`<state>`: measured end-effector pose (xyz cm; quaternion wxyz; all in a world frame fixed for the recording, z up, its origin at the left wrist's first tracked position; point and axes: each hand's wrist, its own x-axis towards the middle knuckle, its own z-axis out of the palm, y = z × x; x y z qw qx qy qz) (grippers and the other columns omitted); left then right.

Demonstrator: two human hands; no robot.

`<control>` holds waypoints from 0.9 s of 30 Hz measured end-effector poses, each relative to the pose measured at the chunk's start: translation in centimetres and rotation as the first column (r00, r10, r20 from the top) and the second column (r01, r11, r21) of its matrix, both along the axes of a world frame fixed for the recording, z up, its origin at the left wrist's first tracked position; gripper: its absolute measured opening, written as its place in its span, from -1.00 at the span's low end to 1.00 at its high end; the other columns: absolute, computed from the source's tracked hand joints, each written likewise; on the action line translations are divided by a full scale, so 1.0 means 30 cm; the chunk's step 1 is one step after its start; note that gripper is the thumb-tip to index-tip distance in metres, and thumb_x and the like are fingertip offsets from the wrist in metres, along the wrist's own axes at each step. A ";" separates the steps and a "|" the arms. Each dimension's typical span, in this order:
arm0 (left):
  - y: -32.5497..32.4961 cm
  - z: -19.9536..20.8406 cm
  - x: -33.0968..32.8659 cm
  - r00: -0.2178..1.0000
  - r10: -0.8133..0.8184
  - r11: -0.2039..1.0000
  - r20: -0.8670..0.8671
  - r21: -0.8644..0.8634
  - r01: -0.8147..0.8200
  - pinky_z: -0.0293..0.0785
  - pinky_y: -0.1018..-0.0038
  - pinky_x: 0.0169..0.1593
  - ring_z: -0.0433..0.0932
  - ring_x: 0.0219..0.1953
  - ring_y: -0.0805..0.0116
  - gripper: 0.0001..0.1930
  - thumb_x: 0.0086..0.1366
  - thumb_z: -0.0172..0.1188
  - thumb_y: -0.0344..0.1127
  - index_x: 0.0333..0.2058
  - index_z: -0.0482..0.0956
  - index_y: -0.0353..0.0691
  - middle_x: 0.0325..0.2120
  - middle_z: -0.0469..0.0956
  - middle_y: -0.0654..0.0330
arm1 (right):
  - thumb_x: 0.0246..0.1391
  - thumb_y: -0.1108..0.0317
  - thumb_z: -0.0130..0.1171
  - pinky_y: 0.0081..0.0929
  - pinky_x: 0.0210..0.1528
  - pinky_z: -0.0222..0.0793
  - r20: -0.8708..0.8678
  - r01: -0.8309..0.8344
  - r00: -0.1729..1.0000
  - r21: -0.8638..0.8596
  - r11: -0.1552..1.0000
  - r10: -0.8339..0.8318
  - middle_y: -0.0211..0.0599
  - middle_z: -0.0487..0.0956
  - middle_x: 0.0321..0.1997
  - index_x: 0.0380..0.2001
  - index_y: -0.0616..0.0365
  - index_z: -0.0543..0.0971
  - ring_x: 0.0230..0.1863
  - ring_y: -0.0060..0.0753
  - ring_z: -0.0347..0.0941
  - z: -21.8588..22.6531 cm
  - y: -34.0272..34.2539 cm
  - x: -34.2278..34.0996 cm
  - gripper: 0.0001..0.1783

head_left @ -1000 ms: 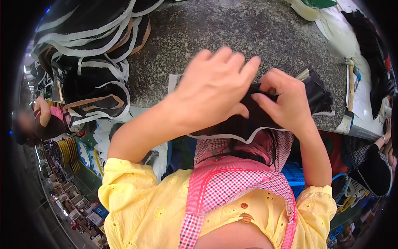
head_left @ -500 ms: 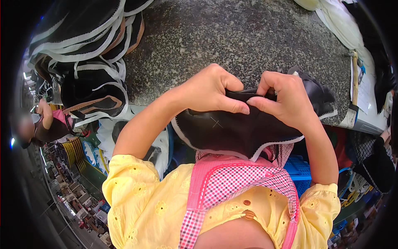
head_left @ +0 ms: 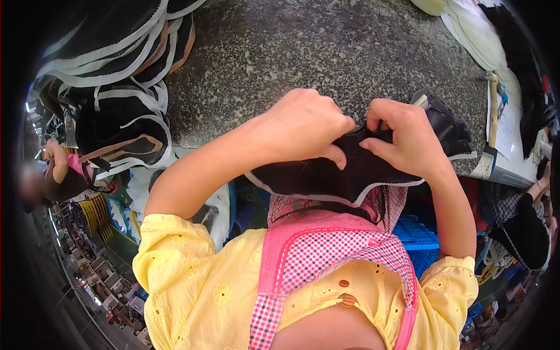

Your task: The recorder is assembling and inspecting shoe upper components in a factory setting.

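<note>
A black leather piece (head_left: 341,178) with a pale zigzag-stitched edge hangs over the near edge of the table, against my apron. A small cross is faintly marked on its left part. My left hand (head_left: 309,125) grips its upper fold, fingers curled behind and the thumb pointing down in front. Close beside it, my right hand (head_left: 402,137) pinches the same fold between thumb and bent forefinger. To the right of my right hand lies a bunched black leather part (head_left: 446,122). The fingertips behind the fold are partly hidden.
The speckled stone tabletop (head_left: 303,46) stretches ahead. Stacked black pieces with white edging (head_left: 111,52) lie at the left. A hammer (head_left: 493,111) and white sheets (head_left: 475,35) are at the right. A blue crate (head_left: 417,236) sits below; another person (head_left: 58,172) is at far left.
My left hand has turned, its thumb swinging down and away from my right thumb. The leather's fold has opened between the hands. The view has shifted slightly.
</note>
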<state>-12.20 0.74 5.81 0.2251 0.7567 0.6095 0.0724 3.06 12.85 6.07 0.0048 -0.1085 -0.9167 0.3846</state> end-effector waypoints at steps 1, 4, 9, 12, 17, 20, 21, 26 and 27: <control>0.001 -0.001 -0.009 0.993 0.030 0.999 0.111 0.029 -0.033 0.34 0.33 -0.51 0.44 -0.59 0.11 -0.61 -0.13 0.28 -0.03 -0.53 0.44 -0.25 -0.73 0.39 0.14 | -0.33 0.44 0.25 -0.35 -0.45 0.28 0.001 0.003 1.000 0.003 1.000 -0.003 -0.21 0.42 -0.59 -0.58 0.22 0.37 -0.48 -0.13 0.39 -0.004 0.006 0.006 -0.75; 0.016 0.001 -0.038 0.930 0.084 0.978 0.357 -0.209 -0.009 0.35 0.30 -0.47 0.45 -0.58 0.08 -0.64 -0.09 0.26 -0.07 -0.51 0.44 -0.27 -0.70 0.41 0.03 | -0.34 0.53 0.24 -0.58 -0.56 0.18 -0.201 -0.069 0.979 -0.160 0.985 0.036 -0.38 0.33 -0.64 -0.60 0.22 0.37 -0.61 -0.49 0.29 -0.029 0.022 0.020 -0.77; -0.009 -0.033 -0.041 0.803 0.088 0.978 0.590 -0.204 0.042 0.28 0.33 -0.51 0.36 -0.63 0.06 -0.64 -0.07 0.27 -0.10 -0.52 0.40 -0.30 -0.73 0.35 0.01 | -0.29 0.54 0.23 -0.67 -0.55 0.15 0.002 0.034 0.999 -0.439 0.898 -0.037 -0.46 0.33 -0.64 -0.62 0.21 0.36 -0.60 -0.68 0.24 -0.011 0.008 0.027 -0.80; -0.024 -0.026 -0.038 0.866 0.035 0.981 0.498 -0.183 0.066 0.28 0.36 -0.52 0.35 -0.64 0.08 -0.66 -0.09 0.29 -0.14 -0.53 0.41 -0.28 -0.76 0.30 0.01 | -0.28 0.52 0.23 -0.68 -0.56 0.13 -0.102 -0.048 0.995 -0.279 0.959 0.020 -0.46 0.35 -0.64 -0.57 0.20 0.42 -0.61 -0.70 0.21 -0.011 0.000 0.023 -0.83; -0.054 0.015 -0.093 0.871 0.051 0.998 0.489 -0.002 -0.058 0.26 0.45 -0.53 0.39 -0.61 0.26 -0.74 -0.11 0.33 -0.27 -0.54 0.46 -0.28 -0.69 0.33 0.15 | -0.25 0.47 0.22 -0.63 -0.56 0.15 0.012 0.018 1.000 -0.321 0.947 -0.015 -0.39 0.38 -0.63 -0.44 0.19 0.49 -0.62 -0.59 0.25 0.006 0.023 0.030 -0.80; -0.119 -0.046 -0.125 0.765 0.220 0.967 0.605 -0.031 -0.253 0.37 0.52 -0.24 0.48 -0.32 0.34 -0.74 -0.09 0.31 -0.31 -0.42 0.51 -0.28 -0.42 0.49 0.18 | -0.20 0.45 0.20 -0.57 -0.52 0.22 -0.089 -0.061 0.995 -0.223 0.973 0.042 -0.29 0.39 -0.62 -0.41 0.20 0.50 -0.59 -0.45 0.32 -0.033 0.045 0.051 -0.81; -0.142 -0.066 -0.108 0.765 0.224 0.965 0.604 -0.026 -0.261 0.37 0.52 -0.24 0.48 -0.32 0.34 -0.74 -0.09 0.31 -0.31 -0.42 0.51 -0.28 -0.42 0.49 0.18 | -0.19 0.44 0.19 -0.57 -0.49 0.23 -0.097 -0.051 0.995 -0.205 0.977 0.032 -0.29 0.40 -0.60 -0.42 0.20 0.50 -0.57 -0.42 0.33 -0.036 0.045 0.048 -0.83; -0.181 -0.146 0.050 0.655 0.281 0.680 0.702 0.335 -0.652 0.36 0.48 -0.38 0.48 -0.49 0.24 -0.70 -0.01 0.27 -0.22 -0.34 0.47 -0.25 -0.51 0.49 0.13 | -0.16 0.39 0.16 -0.51 -0.42 0.25 -0.004 0.122 0.991 -0.409 0.904 -0.135 -0.29 0.42 -0.53 -0.45 0.19 0.50 -0.46 -0.29 0.35 -0.059 0.035 0.061 -0.85; -0.178 -0.152 0.070 0.651 0.283 0.672 0.704 0.339 -0.659 0.36 0.48 -0.38 0.48 -0.49 0.24 -0.70 -0.01 0.27 -0.22 -0.34 0.47 -0.25 -0.51 0.49 0.13 | -0.17 0.35 0.18 -0.47 -0.36 0.24 -0.002 0.133 0.991 -0.131 0.982 -0.135 -0.31 0.42 -0.52 -0.45 0.17 0.49 -0.39 -0.28 0.34 -0.023 0.016 0.052 -0.83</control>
